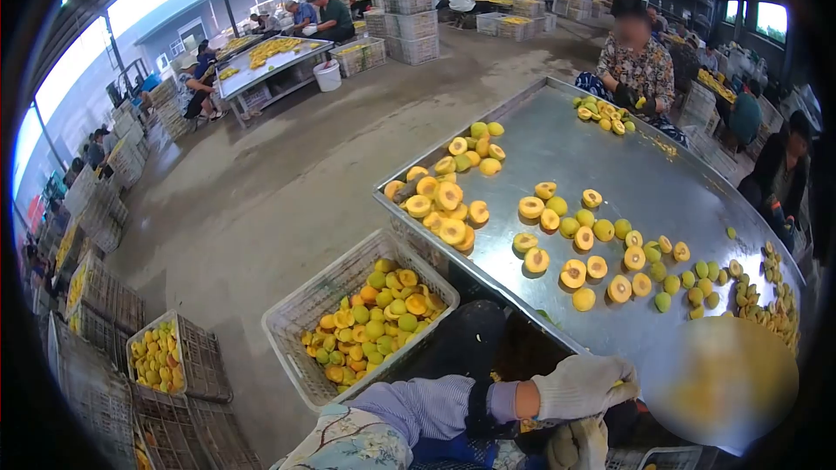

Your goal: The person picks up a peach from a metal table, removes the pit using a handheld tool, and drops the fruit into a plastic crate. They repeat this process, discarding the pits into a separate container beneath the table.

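My left hand point(585, 386), in a whitish knit glove, reaches in from the lower left past the near edge of the metal table point(488, 266). Its fingers are curled, and a yellow-green bit of fruit shows at the fingertips. Just below it is my right hand point(578, 446), also gloved and closed; what it holds is hidden. Halved yellow peaches point(573, 274) lie on the table beyond my hands, some cut side up with the stone hollow showing. Whole greenish peaches point(603, 230) lie among them. A blurred patch covers the table's near right part.
A plastic crate point(287, 306) full of peaches stands on the floor left of the table. Another filled crate point(205, 357) is farther left, beside stacked crates. A co-worker point(640, 65) sits at the table's far side, another person at the right. More tables and people fill the background.
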A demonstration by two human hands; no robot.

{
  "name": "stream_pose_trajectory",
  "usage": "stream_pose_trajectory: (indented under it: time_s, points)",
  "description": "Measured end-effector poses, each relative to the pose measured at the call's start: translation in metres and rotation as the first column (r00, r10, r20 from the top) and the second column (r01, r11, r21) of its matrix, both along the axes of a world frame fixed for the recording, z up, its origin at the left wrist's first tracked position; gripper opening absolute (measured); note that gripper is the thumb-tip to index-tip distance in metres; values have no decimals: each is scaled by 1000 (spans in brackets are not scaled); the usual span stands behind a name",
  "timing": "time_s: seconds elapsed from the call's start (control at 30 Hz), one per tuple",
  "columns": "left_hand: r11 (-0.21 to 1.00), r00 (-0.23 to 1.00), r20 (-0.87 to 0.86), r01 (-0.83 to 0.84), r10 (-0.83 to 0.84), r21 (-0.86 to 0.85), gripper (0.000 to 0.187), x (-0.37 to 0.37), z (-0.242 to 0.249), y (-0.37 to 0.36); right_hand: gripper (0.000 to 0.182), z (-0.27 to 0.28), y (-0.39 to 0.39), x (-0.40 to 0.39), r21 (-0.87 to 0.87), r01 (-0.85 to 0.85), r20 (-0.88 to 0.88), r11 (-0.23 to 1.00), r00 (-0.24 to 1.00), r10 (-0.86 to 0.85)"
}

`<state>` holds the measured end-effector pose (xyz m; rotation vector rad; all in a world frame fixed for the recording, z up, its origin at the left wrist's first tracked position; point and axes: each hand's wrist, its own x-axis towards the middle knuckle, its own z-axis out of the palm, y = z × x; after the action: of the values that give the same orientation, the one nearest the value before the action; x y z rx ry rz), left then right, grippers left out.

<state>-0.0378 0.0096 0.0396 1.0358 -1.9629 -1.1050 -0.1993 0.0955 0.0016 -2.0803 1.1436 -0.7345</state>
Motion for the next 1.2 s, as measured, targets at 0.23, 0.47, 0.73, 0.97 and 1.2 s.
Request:
stream_pose_trajectory:
  time_s: [0.23,0.47,0.73,0.97,1.2]
  points:
    - [891,990,39,-102,133,-443,26,-8,-6,12,35,-14,0,-19,-333,-197,-89,922,980,177]
    - [860,988,-101,-154,120,-487,23,-8,-1,24,28,-19,3,-16,-430,-132,-142,893,987,77]
    - [998,994,112,18,-11,-58,28,-5,-2,4,25,-20,11,-14,-309,-40,-51,950,998,26]
    - [872,982,178,39,56,-487,20,-10,-9,16,22,-24,20,-15,-288,1,-27,958,1000,-9]
    - [781,992,99,0,80,-625,25,-16,-9,28,20,-35,38,-30,-345,105,15,933,994,-106]
